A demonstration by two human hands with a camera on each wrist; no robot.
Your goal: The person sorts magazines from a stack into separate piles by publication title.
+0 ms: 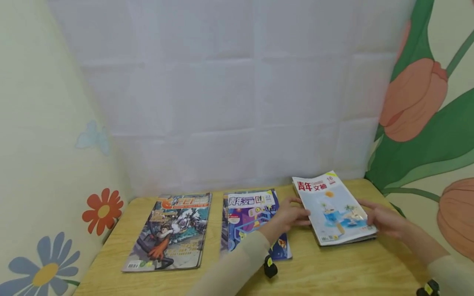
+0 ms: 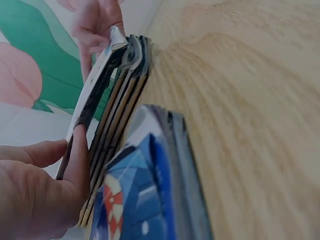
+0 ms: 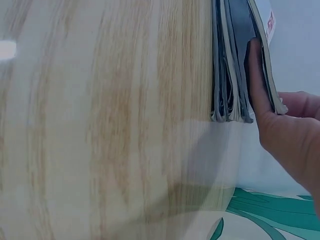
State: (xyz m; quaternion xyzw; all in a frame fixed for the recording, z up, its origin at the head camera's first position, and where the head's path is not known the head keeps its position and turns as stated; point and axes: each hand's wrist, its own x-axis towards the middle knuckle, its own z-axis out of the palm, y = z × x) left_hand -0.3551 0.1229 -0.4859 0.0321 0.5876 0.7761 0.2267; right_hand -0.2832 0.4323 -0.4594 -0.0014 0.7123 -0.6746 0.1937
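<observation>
A magazine with a white and pale-blue cover (image 1: pixel 329 213) lies over a pile of magazines (image 2: pixel 112 115) at the right of the table. My left hand (image 1: pixel 290 214) pinches its left edge. On the opposite edge, my right hand (image 1: pixel 386 220) grips it between thumb and fingers. Both wrist views show this top magazine (image 3: pixel 265 60) lifted slightly off the others, with a gap under it. Near my left forearm is a purple-covered magazine (image 1: pixel 246 218) on a second pile, partly hidden by the sleeve.
A third pile, topped by a comic-style magazine (image 1: pixel 174 234), lies at the left of the wooden table (image 1: pixel 311 271). White cloth (image 1: pixel 222 102) hangs behind the table. Painted walls (image 1: pixel 418 102) stand on both sides.
</observation>
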